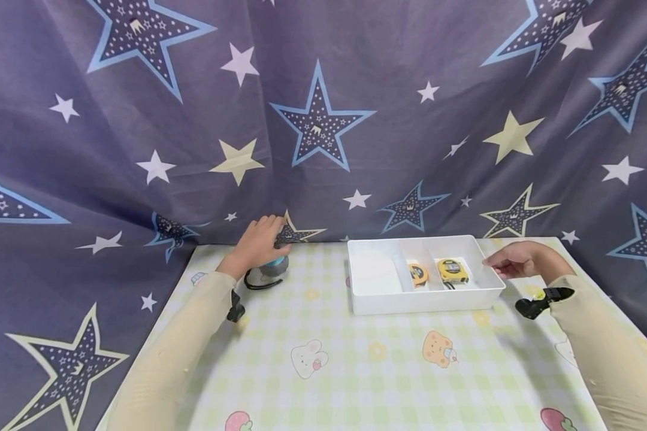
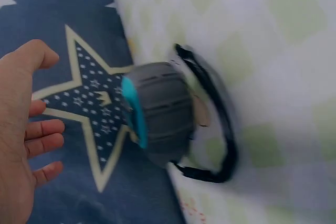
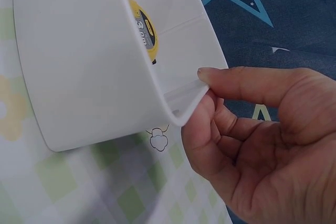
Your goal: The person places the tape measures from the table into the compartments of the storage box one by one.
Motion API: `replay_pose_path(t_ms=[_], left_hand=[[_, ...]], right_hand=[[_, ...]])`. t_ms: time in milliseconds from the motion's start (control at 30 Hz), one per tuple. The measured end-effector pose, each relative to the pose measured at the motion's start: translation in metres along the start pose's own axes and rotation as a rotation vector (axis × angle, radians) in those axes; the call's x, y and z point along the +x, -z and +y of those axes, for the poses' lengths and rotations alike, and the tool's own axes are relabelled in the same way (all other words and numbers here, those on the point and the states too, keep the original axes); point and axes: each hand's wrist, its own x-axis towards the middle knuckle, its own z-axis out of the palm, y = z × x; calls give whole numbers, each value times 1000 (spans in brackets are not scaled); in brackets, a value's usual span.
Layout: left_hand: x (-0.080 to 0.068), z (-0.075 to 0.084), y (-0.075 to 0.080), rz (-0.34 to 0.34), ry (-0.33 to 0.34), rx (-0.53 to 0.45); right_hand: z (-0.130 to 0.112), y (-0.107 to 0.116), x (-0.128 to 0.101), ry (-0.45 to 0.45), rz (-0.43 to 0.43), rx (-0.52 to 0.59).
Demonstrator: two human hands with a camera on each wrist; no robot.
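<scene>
A grey tape measure (image 1: 269, 272) with blue trim and a black wrist loop lies at the table's back left. My left hand (image 1: 259, 240) hovers over it. In the left wrist view the fingers (image 2: 44, 129) are spread and sit apart from the tape measure (image 2: 157, 114). My right hand (image 1: 504, 263) pinches the right rim of a white divided tray (image 1: 426, 302), thumb on top and fingers under the rim (image 3: 184, 100). Two yellow tape measures (image 1: 417, 274) (image 1: 452, 270) lie in the tray's right compartments; one yellow tape measure (image 3: 142, 27) shows in the right wrist view.
The table wears a green-checked cloth (image 1: 356, 371) with cartoon prints. A dark blue star curtain (image 1: 323, 120) hangs close behind the table and down both sides. The tray's left compartment (image 1: 374, 272) holds nothing I can see.
</scene>
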Motion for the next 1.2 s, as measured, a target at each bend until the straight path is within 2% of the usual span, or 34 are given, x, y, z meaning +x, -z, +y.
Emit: replay_pose_path(t_ms=[233,500,800,1033,1200], left_hand=[[-11,-9,-16,-26,39,8],[-18,-14,-29,-68,68,6],[-20,-19,-35,-87,117,11],[-22,-19,-40,-113,126,33],[-20,-20,-48,-137,164,42]], right_hand=[[-2,0,0,-8,-3,2],[1,0,0,-5,7,12],[1,2,1,-2,11,-1],[1,4,3,-10,10,0],[2,4,5,-13,9,-1]])
